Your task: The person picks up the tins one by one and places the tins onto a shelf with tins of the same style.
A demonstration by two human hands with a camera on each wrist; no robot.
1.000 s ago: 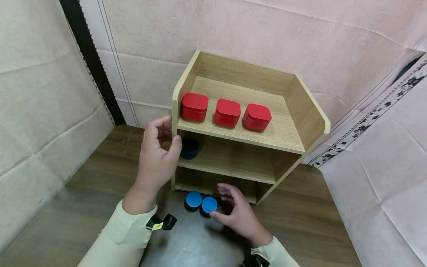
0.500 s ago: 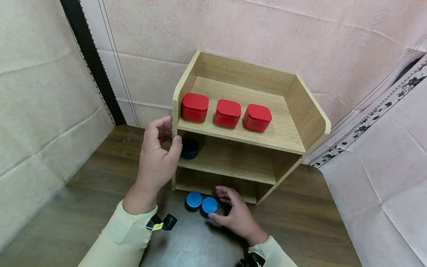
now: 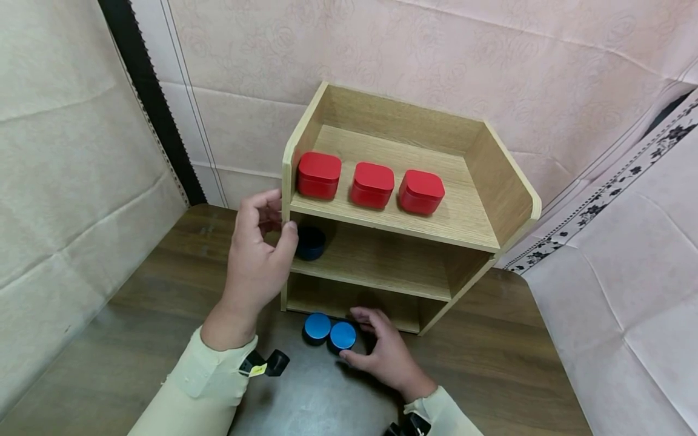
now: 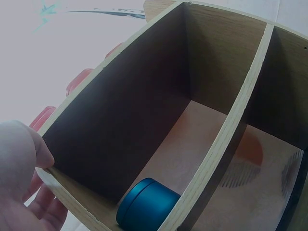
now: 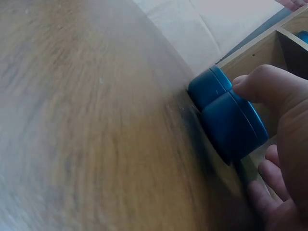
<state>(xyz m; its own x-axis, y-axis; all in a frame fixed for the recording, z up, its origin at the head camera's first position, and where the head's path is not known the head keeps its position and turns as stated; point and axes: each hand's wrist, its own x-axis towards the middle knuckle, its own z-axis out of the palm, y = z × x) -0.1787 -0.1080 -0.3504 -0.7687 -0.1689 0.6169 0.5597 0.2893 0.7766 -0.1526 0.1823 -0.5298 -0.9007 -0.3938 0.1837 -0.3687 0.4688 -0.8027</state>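
My left hand [image 3: 255, 261] grips the left side panel of a small wooden shelf [image 3: 392, 230], thumb at its front edge and fingers along the outside. Just inside that panel, a round blue tin [image 4: 148, 208] stands on the middle level. Two more round tins with blue lids, a left one [image 3: 317, 327] and a right one [image 3: 342, 336], sit side by side on the table before the shelf. My right hand [image 3: 388, 357] is around the right tin. Its thumb [image 5: 248, 86] is right at the tin's lid edge, while the other fingers stay spread and apart from it.
Three red square tins, a left one [image 3: 319, 175], a middle one [image 3: 372, 184] and a right one [image 3: 421, 192], stand in a row on the top level. The bottom level opens behind the blue tins. Pale cloth [image 3: 382, 54] hangs behind the wood-grain table [image 3: 491, 363].
My right hand has shifted slightly left and toward me, its thumb and fingers closer around the right blue tin. The left hand stays on the shelf panel.
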